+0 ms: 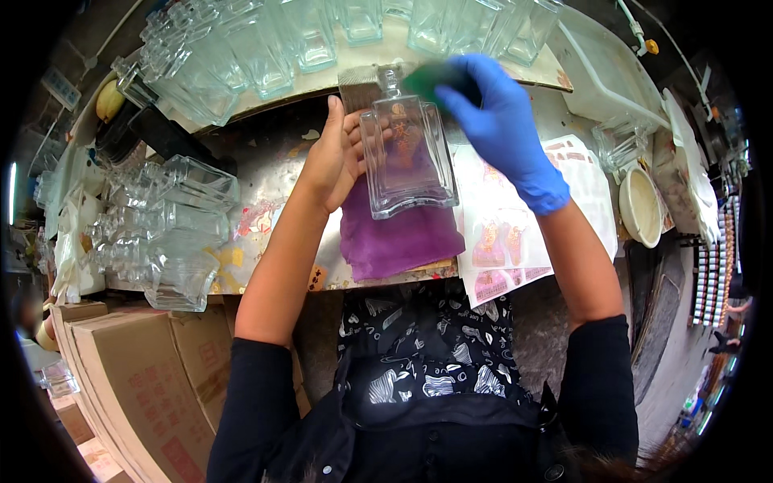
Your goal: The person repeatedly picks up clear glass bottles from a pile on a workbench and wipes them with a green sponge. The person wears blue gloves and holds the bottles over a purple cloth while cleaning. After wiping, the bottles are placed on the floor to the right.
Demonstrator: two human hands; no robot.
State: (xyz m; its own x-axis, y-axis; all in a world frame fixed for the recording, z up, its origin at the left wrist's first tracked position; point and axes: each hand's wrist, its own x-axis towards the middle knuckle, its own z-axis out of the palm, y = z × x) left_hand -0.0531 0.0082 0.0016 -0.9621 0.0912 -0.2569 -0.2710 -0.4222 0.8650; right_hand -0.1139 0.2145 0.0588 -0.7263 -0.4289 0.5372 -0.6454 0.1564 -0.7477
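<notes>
A clear, flat-sided glass bottle with gold lettering lies over a folded purple cloth, its neck pointing away from me. My bare left hand is at its left side, thumb raised; the fingers reach behind the glass and show partly through it. In a blue glove, my right hand grips a dark green pad, blurred by motion, beside the bottle's neck. To the right of the cloth lie white sheets with pink and gold printed decals.
Rows of clear bottles stand on a raised shelf at the back. More bottles lie at the left table edge, above cardboard boxes. On the right are a translucent plastic tub and a cream bowl.
</notes>
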